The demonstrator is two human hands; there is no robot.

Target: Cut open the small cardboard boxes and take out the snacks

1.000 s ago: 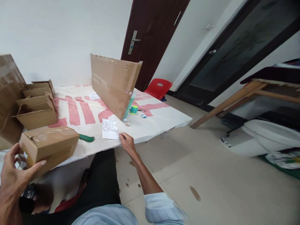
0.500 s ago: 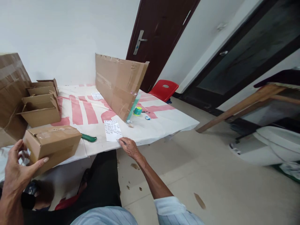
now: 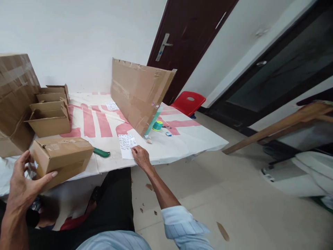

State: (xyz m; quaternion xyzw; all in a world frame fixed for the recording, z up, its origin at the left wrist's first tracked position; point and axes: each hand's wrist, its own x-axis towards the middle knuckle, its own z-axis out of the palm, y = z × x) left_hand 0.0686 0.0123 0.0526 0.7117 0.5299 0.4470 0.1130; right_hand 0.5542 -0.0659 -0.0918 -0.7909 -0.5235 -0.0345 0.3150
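Note:
My left hand grips the near left end of a closed, taped cardboard box, its thumb along the side facing me. The box sits at the table's front edge. Farther right, a white sheet with rows of small printed stickers lies on the table. My right hand is at the right edge of that sheet, fingertips pinched together on it; what is between them, if anything, is hidden. Between box and sheet lies a green-handled tool, its other end hidden behind the box.
Several open small boxes stand behind, beside a large carton. A tall cardboard panel stands on the table. By its foot are a green tape roll and small bits. A red chair is beyond the table.
My right hand has moved from the sheet's lower right corner up along its right edge. My left hand keeps its hold on the box. The view has shifted slightly.

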